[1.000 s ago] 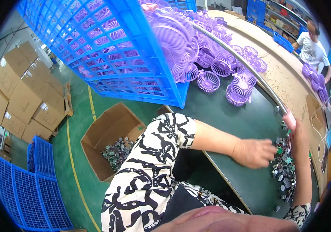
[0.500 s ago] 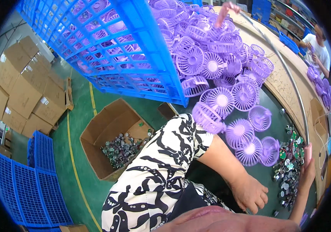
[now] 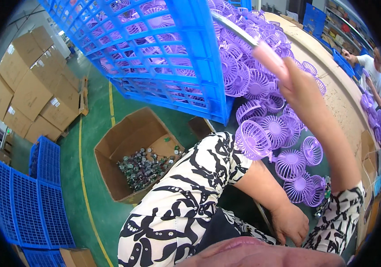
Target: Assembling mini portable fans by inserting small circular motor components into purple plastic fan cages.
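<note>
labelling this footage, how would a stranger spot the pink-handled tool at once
Find the big blue crate at the top, left of centre. Just right of it, the right hand grips a metal tool by its handle. That smooth handle is pale pink, unlike the purple slatted parts nearby.

Pink handle [image 3: 270, 62] in right hand [image 3: 300, 84], apparently over purple cages [image 3: 258, 84].

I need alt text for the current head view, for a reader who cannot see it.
A person's right hand grips a pink-handled metal rod over a heap of purple cage-like parts, while the left hand is lower, nearer the body. A blue lattice crate holds more of them; an open cardboard box with small electronic parts is to the person's left.
</note>
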A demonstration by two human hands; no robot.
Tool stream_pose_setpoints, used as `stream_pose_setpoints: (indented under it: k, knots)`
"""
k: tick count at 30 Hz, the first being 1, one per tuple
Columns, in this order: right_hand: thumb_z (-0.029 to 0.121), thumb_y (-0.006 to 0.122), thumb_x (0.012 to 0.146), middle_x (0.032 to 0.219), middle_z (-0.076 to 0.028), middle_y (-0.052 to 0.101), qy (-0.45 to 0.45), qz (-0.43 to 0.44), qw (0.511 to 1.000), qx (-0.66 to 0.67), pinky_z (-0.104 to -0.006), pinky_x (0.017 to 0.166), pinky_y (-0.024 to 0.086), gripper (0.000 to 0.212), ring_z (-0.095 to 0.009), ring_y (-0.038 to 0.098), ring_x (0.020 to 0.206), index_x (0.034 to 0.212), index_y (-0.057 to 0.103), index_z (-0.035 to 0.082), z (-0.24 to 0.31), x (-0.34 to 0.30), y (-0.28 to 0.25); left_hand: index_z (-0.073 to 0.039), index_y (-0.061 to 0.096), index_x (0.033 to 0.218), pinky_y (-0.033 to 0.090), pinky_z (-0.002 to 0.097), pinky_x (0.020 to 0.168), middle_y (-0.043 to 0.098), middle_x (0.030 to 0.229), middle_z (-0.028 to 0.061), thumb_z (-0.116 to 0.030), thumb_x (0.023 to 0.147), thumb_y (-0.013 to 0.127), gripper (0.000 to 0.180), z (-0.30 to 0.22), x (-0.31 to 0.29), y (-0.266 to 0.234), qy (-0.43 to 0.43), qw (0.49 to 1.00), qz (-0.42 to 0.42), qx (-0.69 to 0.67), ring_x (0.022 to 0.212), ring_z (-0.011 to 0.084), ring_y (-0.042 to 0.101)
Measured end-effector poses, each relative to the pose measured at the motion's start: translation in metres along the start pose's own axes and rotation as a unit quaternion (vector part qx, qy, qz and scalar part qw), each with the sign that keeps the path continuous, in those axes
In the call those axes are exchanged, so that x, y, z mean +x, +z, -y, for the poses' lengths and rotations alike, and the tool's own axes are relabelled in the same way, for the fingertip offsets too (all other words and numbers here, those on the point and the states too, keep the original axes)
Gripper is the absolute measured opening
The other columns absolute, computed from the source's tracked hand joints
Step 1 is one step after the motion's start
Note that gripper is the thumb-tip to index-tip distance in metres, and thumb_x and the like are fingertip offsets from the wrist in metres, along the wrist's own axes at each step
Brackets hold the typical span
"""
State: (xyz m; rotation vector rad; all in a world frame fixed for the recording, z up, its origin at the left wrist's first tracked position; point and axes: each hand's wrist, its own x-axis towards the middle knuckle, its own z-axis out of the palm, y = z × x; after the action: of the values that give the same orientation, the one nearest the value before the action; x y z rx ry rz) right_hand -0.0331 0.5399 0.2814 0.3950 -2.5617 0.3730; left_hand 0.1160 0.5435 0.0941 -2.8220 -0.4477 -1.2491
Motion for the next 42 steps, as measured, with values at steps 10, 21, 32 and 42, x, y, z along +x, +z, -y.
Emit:
stream_pose_setpoints:
  k: [10, 21, 32, 42]
  knots:
    - [0.0, 0.057, 0.085, 0.09, -0.019, 0.061, -0.011, 0.012, 0.974, -0.224, -0.0515, 0.072, 0.049, 0.035, -0.041, 0.063, 0.086, 0.117, 0.048, 0.005, -0.079, -0.076, -0.033, -0.008, 0.061, 0.111, 0.049, 0.0446, 0.076, 0.065, 0.095, 0.0087, -0.036, 0.083, 0.069, 0.04, -0.001, 0.007, -0.005, -0.019, 0.999, 0.037, -0.016, 0.093, 0.0314, 0.063]
    - [0.0, 0.061, 0.082, 0.096, -0.02, 0.059, 0.119, 0.078, 0.944, -0.297, -0.049, 0.07, 0.049, 0.034, -0.04, 0.062, 0.086, 0.114, 0.05, 0.003, -0.114, -0.238, -0.086, -0.011, 0.058, 0.105, 0.048, 0.0409, 0.067, 0.061, 0.086, 0.0044, -0.032, 0.084, 0.068, 0.032, -0.019, 0.007, 0.006, 0.013, 1.0, 0.008, -0.007, 0.084, 0.0269, 0.061]
    - [-0.009, 0.059, 0.078, 0.099, -0.022, 0.061, 0.223, 0.051, 0.911, -0.343, -0.0498, 0.073, 0.049, 0.044, -0.044, 0.062, 0.087, 0.119, 0.052, 0.002, -0.118, -0.392, -0.165, -0.007, 0.055, 0.084, 0.051, 0.0425, 0.066, 0.061, 0.084, 0.0089, -0.024, 0.083, 0.065, 0.02, -0.056, 0.006, 0.028, 0.094, 0.994, 0.03, -0.041, 0.082, 0.0305, 0.062]
    - [-0.008, 0.062, 0.077, 0.096, -0.023, 0.061, 0.297, 0.044, 0.902, -0.309, -0.0481, 0.071, 0.049, 0.043, -0.044, 0.063, 0.087, 0.118, 0.055, 0.002, -0.099, -0.47, -0.184, -0.008, 0.057, 0.09, 0.047, 0.0499, 0.075, 0.06, 0.088, 0.0089, -0.025, 0.081, 0.064, 0.021, -0.052, 0.008, 0.024, 0.007, 0.997, -0.009, -0.075, 0.088, 0.032, 0.059]
